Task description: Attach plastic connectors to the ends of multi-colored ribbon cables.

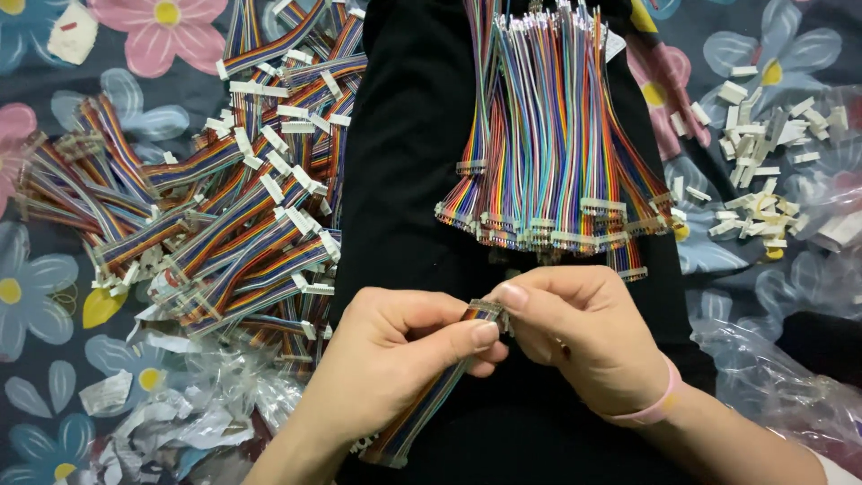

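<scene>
Head view looks down on our two bare hands meeting at about six o'clock over a black cloth point(404, 162) spread across a dark flower-printed sheet point(36, 296). Our left hand point(395, 355) is closed around a flat rainbow-coloured ribbon cable point(431, 400), thumb pressed on top near its upper end, the rest of the cable trailing down toward seven o'clock. Our right hand point(588, 337), with a pink band point(651, 409) at the wrist, pinches the small white plastic connector housing point(499, 314) right at the cable's tip, fingertips shut tight on it. We judge the step in hand to be seating that housing on the cable's end; the next move likely calls for a straight, steady push with the wires lined up, since a skewed press could bend them. We count one cable in our hands and one housing between our fingers. At twelve o'clock lies one fanned bundle of many-coloured ribbon cables point(548, 135) on the cloth, its lower ends carrying white housings; the cables in it are too many and too overlapped to count. At nine to ten o'clock sits one loose heap of finished-looking rainbow cables point(224, 207), again past counting. At two o'clock is a scatter of loose white housings point(763, 171), several dozen by our guess. Crumpled clear plastic wrap point(206, 404) lies at seven o'clock, and more at four.
</scene>
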